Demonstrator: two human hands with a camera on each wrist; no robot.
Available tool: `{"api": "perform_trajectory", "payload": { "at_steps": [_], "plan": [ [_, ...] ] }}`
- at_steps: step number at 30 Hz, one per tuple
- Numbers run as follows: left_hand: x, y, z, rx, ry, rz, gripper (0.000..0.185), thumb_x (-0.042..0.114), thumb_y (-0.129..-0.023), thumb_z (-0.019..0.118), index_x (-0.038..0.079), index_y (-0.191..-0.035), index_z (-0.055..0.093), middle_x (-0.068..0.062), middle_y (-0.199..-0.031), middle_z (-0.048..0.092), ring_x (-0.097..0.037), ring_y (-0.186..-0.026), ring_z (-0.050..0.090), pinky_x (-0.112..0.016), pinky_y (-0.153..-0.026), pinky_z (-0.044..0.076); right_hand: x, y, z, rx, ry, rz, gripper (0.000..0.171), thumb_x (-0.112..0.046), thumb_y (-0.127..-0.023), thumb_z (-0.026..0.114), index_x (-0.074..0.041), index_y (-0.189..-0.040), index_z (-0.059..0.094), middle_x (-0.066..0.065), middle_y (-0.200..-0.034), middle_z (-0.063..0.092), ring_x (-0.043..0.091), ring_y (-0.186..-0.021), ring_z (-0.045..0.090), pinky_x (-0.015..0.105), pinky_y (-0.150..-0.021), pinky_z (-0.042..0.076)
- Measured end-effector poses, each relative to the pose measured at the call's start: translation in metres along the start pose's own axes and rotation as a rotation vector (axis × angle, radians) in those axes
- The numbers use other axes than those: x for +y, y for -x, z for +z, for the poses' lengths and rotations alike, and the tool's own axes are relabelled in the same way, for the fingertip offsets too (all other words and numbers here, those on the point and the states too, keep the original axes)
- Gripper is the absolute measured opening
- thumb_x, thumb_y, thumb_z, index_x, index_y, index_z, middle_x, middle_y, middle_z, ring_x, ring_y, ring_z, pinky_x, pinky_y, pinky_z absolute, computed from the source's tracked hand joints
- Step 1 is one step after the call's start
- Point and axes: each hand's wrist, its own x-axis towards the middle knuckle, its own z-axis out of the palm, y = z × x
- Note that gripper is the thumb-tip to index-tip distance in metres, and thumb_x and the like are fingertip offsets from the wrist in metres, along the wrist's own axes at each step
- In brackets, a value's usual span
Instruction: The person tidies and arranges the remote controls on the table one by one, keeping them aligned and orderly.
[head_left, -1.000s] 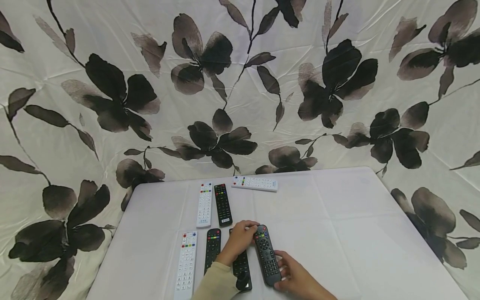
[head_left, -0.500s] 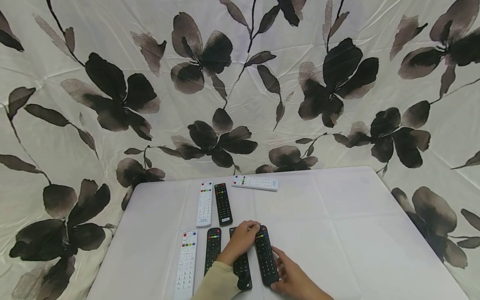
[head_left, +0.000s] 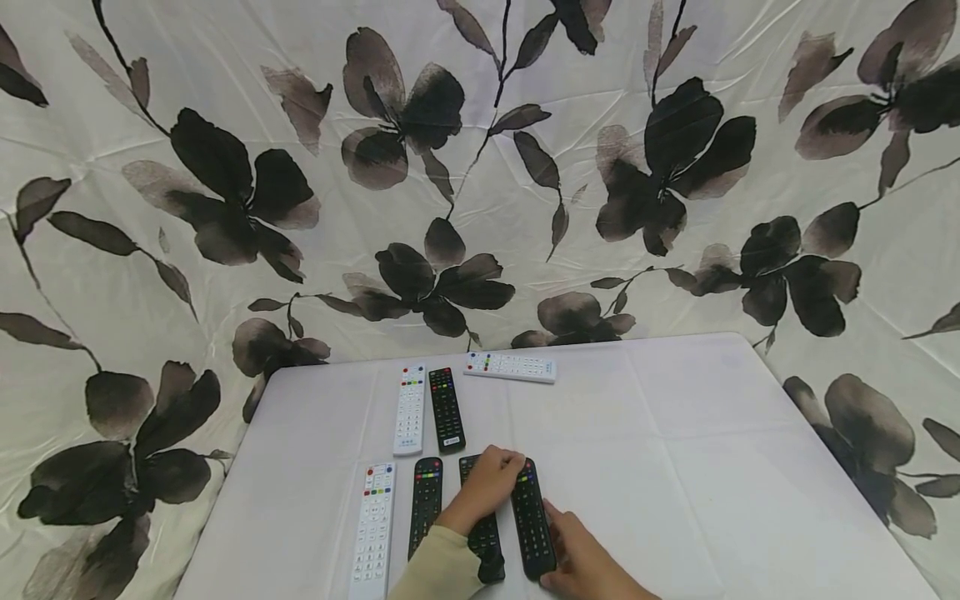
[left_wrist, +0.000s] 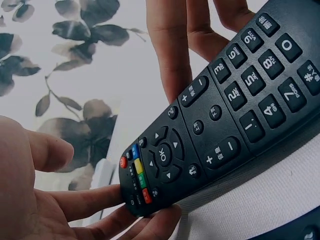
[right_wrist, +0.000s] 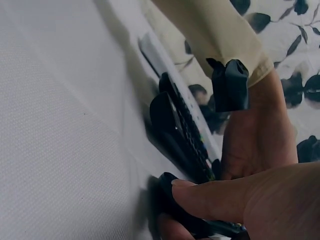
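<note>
Gripping a black remote control with my right hand, I have its near end between thumb and curled fingers at a white-covered table. My left hand is at the remote's far end, fingers touching the edge by the coloured keys, loosely spread, its thumb standing clear. Whether the remote touches the cloth, I cannot tell. It is rightmost in the near row, beside a second black remote partly hidden by my hand and sleeve, then a third black remote and a long white remote. Farther back lie an upright-facing white remote, a slim black remote and a crosswise white remote, before a floral fabric backdrop.
</note>
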Motion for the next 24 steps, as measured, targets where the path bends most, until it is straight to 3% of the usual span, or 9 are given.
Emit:
{"api": "perform_trajectory", "payload": {
  "at_steps": [24],
  "plan": [
    [0.0020, 0.0007, 0.0054, -0.007, -0.072, 0.028, 0.041, 0.024, -0.109, 0.052, -0.009, -0.124, 0.072, -0.020, -0.125, 0.063, -0.035, -0.114, 0.060, -0.066, -0.108, 0.047, -0.0019, 0.0013, -0.0044, -0.035, 0.051, 0.006, 0.099, -0.013, -0.079, 0.088, 0.013, -0.158, 0.034, 0.009, -0.111, 0.056, 0.003, -0.089, 0.064, 0.034, -0.080, 0.065]
  ]
}}
